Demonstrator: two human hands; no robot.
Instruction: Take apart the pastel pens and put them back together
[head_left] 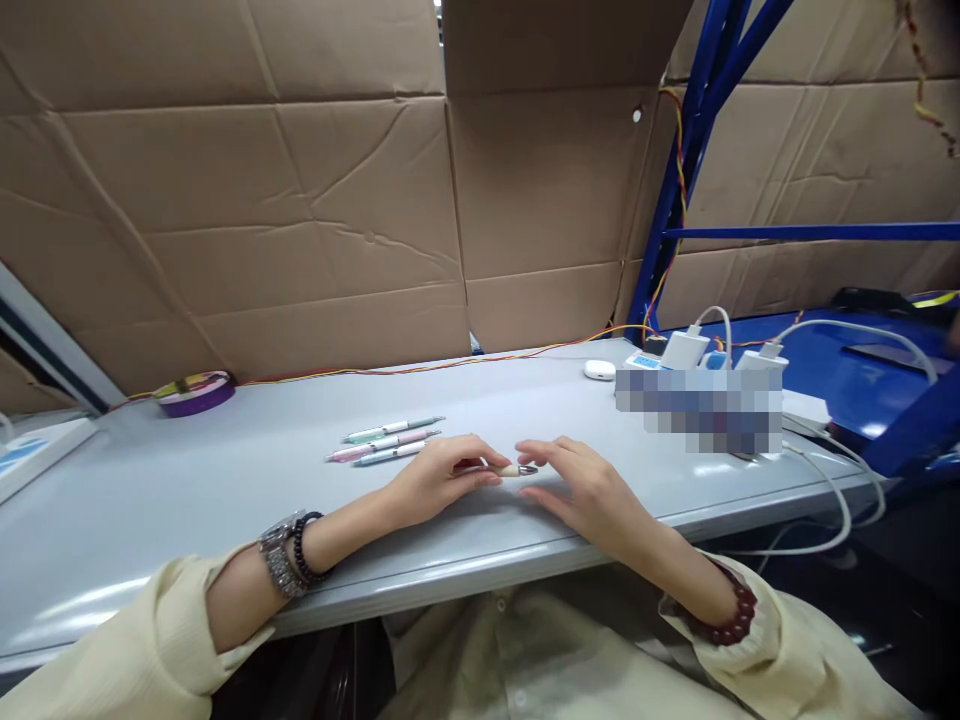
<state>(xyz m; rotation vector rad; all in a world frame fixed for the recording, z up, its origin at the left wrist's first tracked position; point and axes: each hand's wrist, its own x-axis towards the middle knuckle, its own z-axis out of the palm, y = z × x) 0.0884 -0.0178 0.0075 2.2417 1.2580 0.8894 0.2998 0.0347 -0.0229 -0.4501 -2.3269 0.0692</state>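
My left hand [450, 475] is closed around a pen [512, 470] with a cream-coloured barrel and a metal tip that points right. Most of this pen is hidden by my fingers. Just right of the tip, my right hand [581, 485] has its thumb and fingers apart, with nothing between them. Behind my left hand three pens lie side by side on the grey table [285, 450]: a green-and-white pen [394, 430], a pink-and-white pen [382, 446] and a blue-and-white pen [390, 454], whose right end is covered by my hand.
A purple roll of tape [196, 398] rests at the back left, near a white power strip [41, 455]. At the right are white chargers [684, 348] with cables, a small white case [599, 370] and a blurred-out patch. A blue metal frame [675, 180] and cardboard [360, 230] stand behind.
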